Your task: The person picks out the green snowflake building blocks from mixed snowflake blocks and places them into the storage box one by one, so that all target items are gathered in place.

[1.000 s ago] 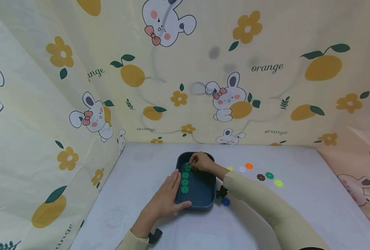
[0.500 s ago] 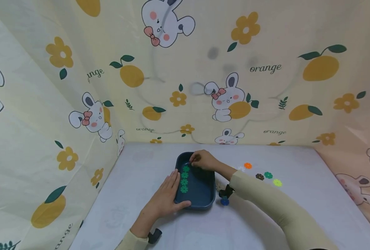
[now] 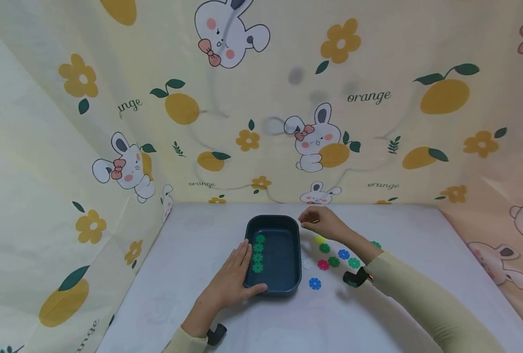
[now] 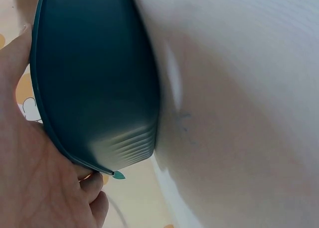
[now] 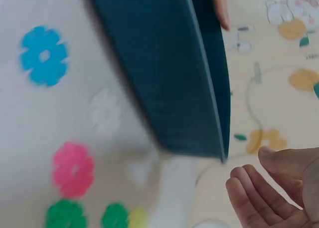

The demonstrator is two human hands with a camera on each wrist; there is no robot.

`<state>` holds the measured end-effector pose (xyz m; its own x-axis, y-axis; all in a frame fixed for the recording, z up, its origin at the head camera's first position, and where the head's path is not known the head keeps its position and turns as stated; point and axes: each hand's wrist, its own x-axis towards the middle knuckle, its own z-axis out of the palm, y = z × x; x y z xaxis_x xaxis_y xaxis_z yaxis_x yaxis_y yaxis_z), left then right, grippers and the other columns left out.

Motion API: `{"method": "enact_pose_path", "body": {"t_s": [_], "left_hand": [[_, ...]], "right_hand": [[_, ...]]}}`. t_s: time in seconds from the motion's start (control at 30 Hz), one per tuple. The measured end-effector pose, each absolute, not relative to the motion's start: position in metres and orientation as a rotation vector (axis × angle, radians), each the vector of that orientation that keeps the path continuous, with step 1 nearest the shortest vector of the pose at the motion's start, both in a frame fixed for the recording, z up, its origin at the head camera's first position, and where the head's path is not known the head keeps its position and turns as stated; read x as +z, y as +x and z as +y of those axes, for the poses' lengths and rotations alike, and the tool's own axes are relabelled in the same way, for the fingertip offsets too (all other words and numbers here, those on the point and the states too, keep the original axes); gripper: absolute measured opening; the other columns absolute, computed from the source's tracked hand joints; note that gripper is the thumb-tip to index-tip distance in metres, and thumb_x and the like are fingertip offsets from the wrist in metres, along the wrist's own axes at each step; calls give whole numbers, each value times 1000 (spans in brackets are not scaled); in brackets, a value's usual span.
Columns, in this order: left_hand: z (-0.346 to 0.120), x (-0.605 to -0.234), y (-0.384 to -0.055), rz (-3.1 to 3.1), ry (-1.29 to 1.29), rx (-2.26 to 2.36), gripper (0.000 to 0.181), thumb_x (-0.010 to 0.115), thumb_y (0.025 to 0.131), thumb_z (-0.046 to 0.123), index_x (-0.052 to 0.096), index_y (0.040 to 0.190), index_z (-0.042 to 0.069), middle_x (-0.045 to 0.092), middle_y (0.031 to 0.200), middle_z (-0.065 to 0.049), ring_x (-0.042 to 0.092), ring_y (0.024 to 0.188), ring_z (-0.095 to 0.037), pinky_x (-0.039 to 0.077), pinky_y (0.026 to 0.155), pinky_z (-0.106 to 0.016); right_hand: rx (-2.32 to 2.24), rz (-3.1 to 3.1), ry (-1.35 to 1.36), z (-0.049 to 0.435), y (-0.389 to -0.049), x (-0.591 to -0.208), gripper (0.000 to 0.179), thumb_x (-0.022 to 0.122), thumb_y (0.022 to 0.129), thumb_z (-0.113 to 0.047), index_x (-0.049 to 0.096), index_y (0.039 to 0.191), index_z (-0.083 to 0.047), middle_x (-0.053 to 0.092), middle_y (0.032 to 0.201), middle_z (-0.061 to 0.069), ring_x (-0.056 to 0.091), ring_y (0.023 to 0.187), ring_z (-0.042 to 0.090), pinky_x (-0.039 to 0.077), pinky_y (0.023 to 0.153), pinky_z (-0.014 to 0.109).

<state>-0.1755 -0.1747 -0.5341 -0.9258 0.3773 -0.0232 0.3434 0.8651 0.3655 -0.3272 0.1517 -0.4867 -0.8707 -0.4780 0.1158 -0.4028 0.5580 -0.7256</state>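
Observation:
In the head view, a dark blue tray (image 3: 283,262) has several green flower-shaped pieces (image 3: 258,257) lined up along its left side. My left hand (image 3: 228,279) rests at the tray's left and front rim, fingers straight along the side and thumb on the front edge. Its palm lies against the tray's outer wall (image 4: 94,83) in the left wrist view. Just off the tray's far right corner, my right hand (image 3: 325,221) hovers above the table. From the right wrist view, its fingers (image 5: 254,195) are loosely curled, with a gap to the thumb and nothing between them.
Right of the tray lie loose flower-shaped pieces: a blue one (image 3: 315,283), a pink-red one (image 3: 323,264), a yellow one (image 3: 320,239), a pale one (image 3: 306,264) and several green ones (image 3: 334,262). Another blue piece (image 3: 343,254) is among them. A patterned cloth (image 3: 243,166) hangs behind the white table (image 3: 177,274).
My right hand has left the inside of the tray and moved right, past its far right corner. The left hand keeps its place at the rim. More loose pieces show.

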Motion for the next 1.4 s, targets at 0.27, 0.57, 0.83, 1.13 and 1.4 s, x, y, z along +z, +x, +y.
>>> {"method": "enact_pose_path", "body": {"t_s": [0.27,0.57,0.83,1.13,1.4], "left_hand": [[-174,-533,-174,2942,560,538,117,61,96,76,8,173,6,-2,182,-8,2,168,-24,11,136,-47],[-174,-535,-175,2948,570,533,116,60,96,76,9,173,6,0,182,-8,3,168,-24,12,136,-47],[-175,-535,-175,2944,571,545,116,61,96,76,10,173,5,-1,182,-8,3,168,-24,12,136,-47],[-175,-535,-176,2949,560,526,116,60,96,77,9,173,6,-1,182,-7,3,168,-24,12,136,-46],[-174,-533,-175,2941,563,544,116,62,96,75,9,173,5,-1,182,-7,2,168,-24,11,136,-47]], "right_hand": [[-1132,2742,-590,193,-315,-503,18,76,101,-13,76,116,-4,75,102,3,69,97,23,63,93,44],[-1008,2747,-384,212,-307,-537,26,83,97,-23,73,112,-5,65,92,4,57,86,21,54,74,31],[-913,2767,-238,211,-301,-554,37,91,89,-34,70,108,-10,61,91,6,56,84,23,49,67,32],[-998,2770,-295,207,-298,-554,29,88,91,-19,65,104,-7,59,92,7,55,85,23,49,70,31],[-1128,2746,-474,207,-295,-538,10,77,99,-7,68,104,-8,67,92,2,60,84,19,55,74,27]]}}
